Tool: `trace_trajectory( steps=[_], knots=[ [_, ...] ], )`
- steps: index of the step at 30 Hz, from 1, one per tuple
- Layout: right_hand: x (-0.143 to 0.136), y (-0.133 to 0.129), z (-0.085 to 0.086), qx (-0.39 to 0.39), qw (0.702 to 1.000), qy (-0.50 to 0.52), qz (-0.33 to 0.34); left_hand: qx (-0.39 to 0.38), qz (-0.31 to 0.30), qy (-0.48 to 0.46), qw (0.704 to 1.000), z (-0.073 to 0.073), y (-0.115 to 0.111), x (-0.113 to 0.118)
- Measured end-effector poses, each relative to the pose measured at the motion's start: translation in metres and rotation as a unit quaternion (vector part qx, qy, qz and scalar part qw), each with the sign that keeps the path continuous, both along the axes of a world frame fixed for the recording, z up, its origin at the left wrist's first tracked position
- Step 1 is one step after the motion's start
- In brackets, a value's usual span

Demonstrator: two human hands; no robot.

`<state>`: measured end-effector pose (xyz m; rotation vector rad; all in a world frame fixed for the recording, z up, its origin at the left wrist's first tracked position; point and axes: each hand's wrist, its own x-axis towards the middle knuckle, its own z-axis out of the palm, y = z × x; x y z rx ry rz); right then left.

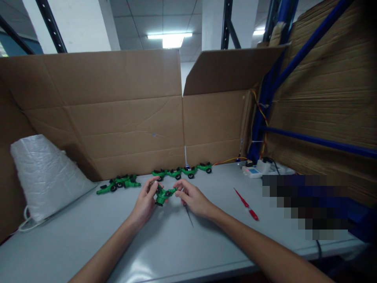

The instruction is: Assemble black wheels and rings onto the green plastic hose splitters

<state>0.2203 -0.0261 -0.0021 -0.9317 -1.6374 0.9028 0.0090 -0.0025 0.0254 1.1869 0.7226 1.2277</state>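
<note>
Between my two hands, above the table, is a small green toy vehicle [161,195] with dark parts. My left hand [145,200] is closed around its left side, thumb on the near face. The fingertips of my right hand [191,197] pinch at the toy's thin right end. A thin dark shaft [189,217], like a screwdriver's, points down from under my right hand; its upper end is hidden by the fingers. Just behind my hands stands a row of similar green toy vehicles [188,171] with black wheels. More of these green toys [119,183] are bunched to the left.
A red screwdriver [249,208] lies on the grey table [88,236] to the right. A stuffed white bag [47,177] rests at the left. Cardboard walls [132,129] close off the back. A power strip [256,170] with cables and blue rack bars [318,141] are at the right.
</note>
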Motion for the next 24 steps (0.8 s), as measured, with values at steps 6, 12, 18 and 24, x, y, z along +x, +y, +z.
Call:
trace_trajectory(
  steps=[6,12,18,24],
  knots=[
    [0.000,0.010,-0.007,-0.022,0.997,0.072,-0.001,-0.049,-0.032,-0.022,0.998,-0.003,0.001,-0.001],
    [0.004,0.016,-0.008,-0.023,0.995,0.099,-0.023,-0.048,-0.037,0.025,0.998,-0.010,0.008,-0.007],
    [0.005,0.019,-0.010,-0.032,0.993,0.105,-0.035,-0.009,-0.016,0.066,0.998,-0.015,0.014,-0.009],
    [0.011,0.026,-0.017,-0.007,0.996,0.065,-0.055,0.024,-0.026,0.125,0.992,-0.025,0.026,-0.014]
  ],
)
